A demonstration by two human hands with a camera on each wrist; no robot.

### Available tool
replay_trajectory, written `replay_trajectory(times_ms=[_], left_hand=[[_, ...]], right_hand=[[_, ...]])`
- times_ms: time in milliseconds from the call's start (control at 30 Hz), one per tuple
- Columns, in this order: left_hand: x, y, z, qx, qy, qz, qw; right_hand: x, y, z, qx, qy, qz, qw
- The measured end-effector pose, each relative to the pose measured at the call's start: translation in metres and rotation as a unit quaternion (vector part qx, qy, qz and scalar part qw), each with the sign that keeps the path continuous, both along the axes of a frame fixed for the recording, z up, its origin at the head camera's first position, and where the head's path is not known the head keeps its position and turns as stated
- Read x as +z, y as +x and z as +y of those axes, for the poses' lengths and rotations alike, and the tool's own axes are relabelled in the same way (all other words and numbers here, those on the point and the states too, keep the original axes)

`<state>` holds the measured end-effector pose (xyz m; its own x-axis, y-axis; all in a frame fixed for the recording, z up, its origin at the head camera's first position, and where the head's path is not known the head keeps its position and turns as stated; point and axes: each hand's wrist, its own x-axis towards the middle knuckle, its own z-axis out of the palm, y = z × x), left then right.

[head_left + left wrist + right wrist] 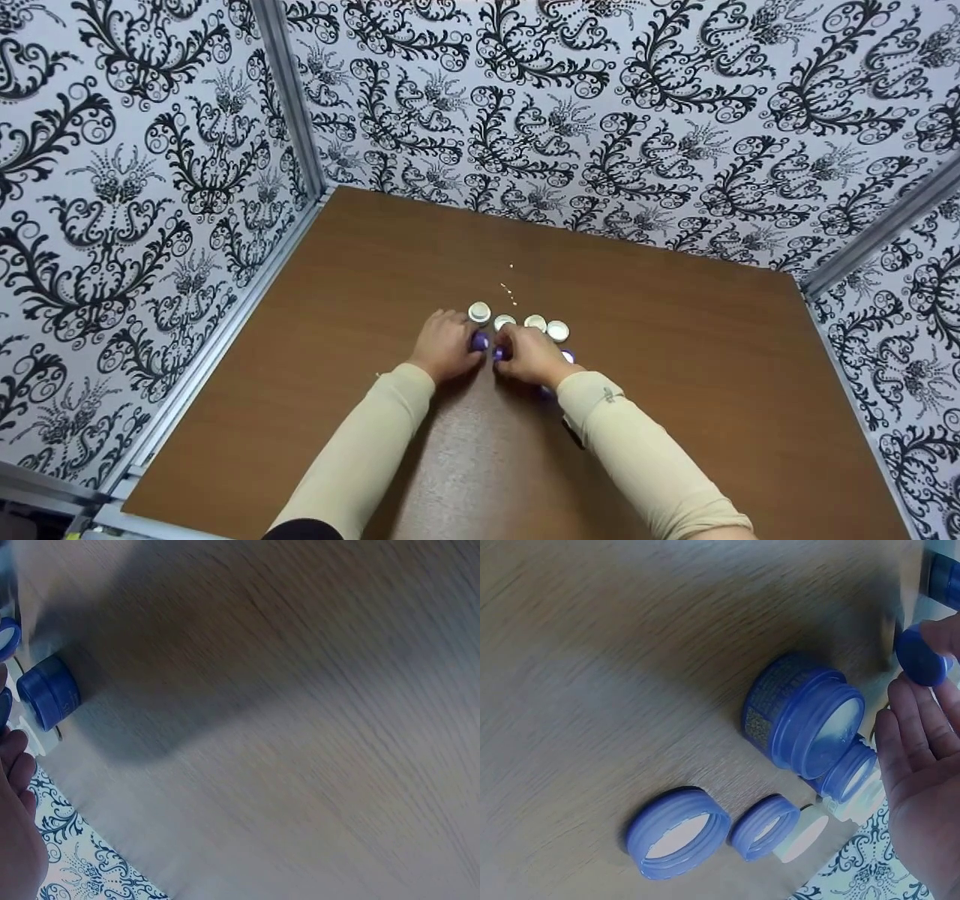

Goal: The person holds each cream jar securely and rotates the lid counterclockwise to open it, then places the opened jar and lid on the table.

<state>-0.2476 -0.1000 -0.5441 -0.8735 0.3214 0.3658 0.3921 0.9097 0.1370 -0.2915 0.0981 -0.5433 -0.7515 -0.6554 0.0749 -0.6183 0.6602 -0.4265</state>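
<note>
Near the middle of the table, my left hand (448,345) curls round a small purple-blue jar (480,343); most of that hand is cut off in the left wrist view. Just right of it, the thumb and fingers of my right hand (531,355) pinch a round blue cap (921,658). The two hands are close together but apart. Beside the right hand stand a larger open blue jar (802,716) and a smaller open one (847,771). A blue jar (49,694) also shows close to my left fingers.
Several round white pieces (558,331) lie just beyond the hands. Two blue ring-shaped lids, one large (679,834) and one smaller (765,828), stand near a white lid (802,834). White crumbs (509,291) dot the brown table (637,300). Patterned walls (562,112) enclose it.
</note>
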Motion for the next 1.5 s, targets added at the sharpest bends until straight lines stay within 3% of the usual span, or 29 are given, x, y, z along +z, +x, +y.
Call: replay_trajectory(times_ms=[400, 667, 933, 1267, 1500], left_hand=[[0.0005, 0.0000, -0.0009, 0.004, 0.002, -0.012, 0.9999], [-0.0019, -0.0007, 0.0005, -0.001, 0.007, -0.009, 0.9999], [-0.0039, -0.0024, -0.0005, 0.002, -0.007, -0.005, 1.0000], [-0.0068, -0.0042, -0.0012, -0.002, -0.009, 0.011, 0.9999], [-0.0081, -0.0050, -0.0013, -0.003, -0.007, 0.007, 0.9999]], right_hand=[[0.0066, 0.0031, -0.0056, 0.027, 0.042, 0.027, 0.998], [0.0035, 0.0046, -0.0054, 0.000, 0.004, 0.021, 1.000], [0.0011, 0.0023, -0.0023, 0.000, -0.011, 0.009, 1.000], [-0.0021, 0.0014, -0.0007, 0.044, 0.040, 0.055, 0.997], [-0.0024, 0.0012, -0.0011, 0.029, 0.053, 0.047, 0.997]])
